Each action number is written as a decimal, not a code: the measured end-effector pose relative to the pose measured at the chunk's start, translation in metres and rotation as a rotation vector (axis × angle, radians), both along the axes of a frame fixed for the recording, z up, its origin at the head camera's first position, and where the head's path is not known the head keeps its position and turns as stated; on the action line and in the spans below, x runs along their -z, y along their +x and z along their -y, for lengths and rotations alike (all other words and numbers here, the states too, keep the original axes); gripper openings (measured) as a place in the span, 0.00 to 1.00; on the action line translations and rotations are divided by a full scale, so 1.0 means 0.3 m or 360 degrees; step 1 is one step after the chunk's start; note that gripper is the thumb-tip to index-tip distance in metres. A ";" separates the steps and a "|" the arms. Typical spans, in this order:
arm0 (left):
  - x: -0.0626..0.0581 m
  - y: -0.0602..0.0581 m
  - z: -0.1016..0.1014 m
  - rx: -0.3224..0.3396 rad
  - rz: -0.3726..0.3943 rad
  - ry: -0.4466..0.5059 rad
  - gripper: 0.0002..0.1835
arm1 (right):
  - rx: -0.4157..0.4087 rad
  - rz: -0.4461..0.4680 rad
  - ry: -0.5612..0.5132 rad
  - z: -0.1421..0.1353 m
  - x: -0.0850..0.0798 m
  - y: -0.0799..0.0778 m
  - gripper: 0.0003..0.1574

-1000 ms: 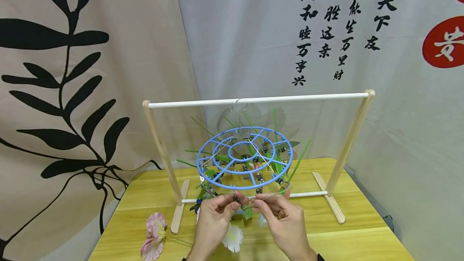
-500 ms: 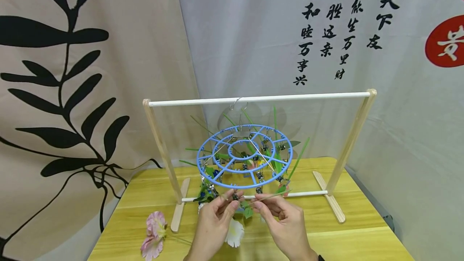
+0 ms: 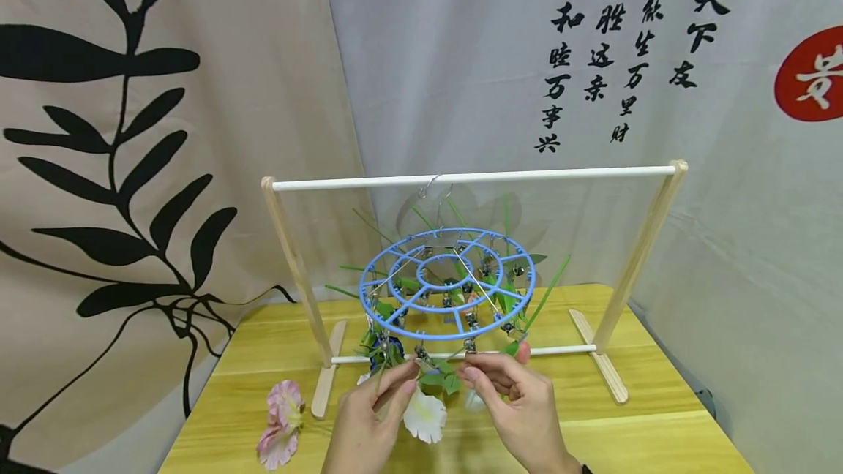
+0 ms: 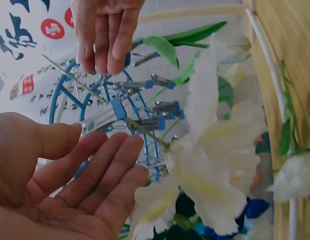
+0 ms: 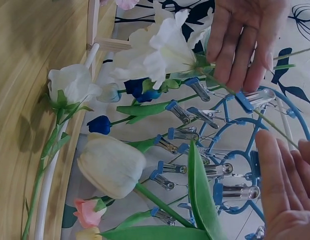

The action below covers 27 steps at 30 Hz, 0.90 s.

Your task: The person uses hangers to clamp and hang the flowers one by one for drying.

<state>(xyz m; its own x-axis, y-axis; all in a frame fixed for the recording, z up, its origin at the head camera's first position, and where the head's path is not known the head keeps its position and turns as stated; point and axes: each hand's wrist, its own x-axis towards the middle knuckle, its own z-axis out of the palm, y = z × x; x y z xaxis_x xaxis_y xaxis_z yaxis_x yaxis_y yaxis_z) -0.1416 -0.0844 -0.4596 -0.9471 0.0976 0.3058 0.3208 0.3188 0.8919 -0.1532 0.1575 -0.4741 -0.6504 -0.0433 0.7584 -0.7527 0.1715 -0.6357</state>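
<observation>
A blue round clip hanger [image 3: 448, 336] hangs from the rack. One of its metal clips [image 4: 102, 117] is closed on the thin stem of an artificial white flower [image 4: 210, 175] with large ruffled petals. My left hand [image 3: 372, 412] is just below that clip in the head view, thumb and fingers apart, fingertips right at the clip's handles. My right hand [image 3: 516, 404] is to the right, fingers nearly straight and close by the stem's free end [image 4: 70, 75]. That end shows uncovered in the left wrist view.
A wooden rack with a white top bar [image 3: 546, 175] stands on the wooden table [image 3: 632, 445]. Pink flowers [image 3: 279, 426] lie at the left. More clips hold a cream tulip [image 5: 112, 165], a blue flower [image 5: 99, 125] and others. A white rose [image 5: 70, 87] lies by the lower bar.
My left hand has let go of the clip and moved down and left. The clip now hangs by itself with the flower stem. My right hand has barely moved.
</observation>
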 end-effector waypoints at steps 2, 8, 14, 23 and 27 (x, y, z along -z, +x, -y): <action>0.008 0.003 0.010 -0.0009 -0.0065 0.0016 0.13 | -0.0003 -0.0003 0.0010 -0.003 0.002 0.000 0.20; 0.017 0.015 0.045 -0.0059 0.0000 0.0080 0.08 | 0.0019 0.0005 0.0059 -0.012 0.010 0.007 0.19; 0.043 0.020 0.095 -0.0219 -0.0112 0.0009 0.09 | 0.0051 -0.0034 0.0137 -0.021 0.026 0.016 0.19; 0.124 -0.007 0.210 -0.0382 -0.0199 -0.0159 0.12 | 0.0046 -0.0074 0.0195 -0.020 0.088 0.029 0.25; 0.177 -0.040 0.276 -0.0389 -0.0189 -0.0346 0.10 | -0.0034 -0.0117 0.0214 -0.020 0.109 0.021 0.26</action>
<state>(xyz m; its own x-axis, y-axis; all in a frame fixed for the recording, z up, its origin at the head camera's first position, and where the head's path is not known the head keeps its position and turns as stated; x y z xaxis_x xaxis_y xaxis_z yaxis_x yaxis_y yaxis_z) -0.1535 -0.1673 -0.5127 -0.9096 -0.0529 0.4122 0.3088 0.5777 0.7556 -0.1470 0.1636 -0.5069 -0.5909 -0.1609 0.7905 -0.8009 0.2347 -0.5509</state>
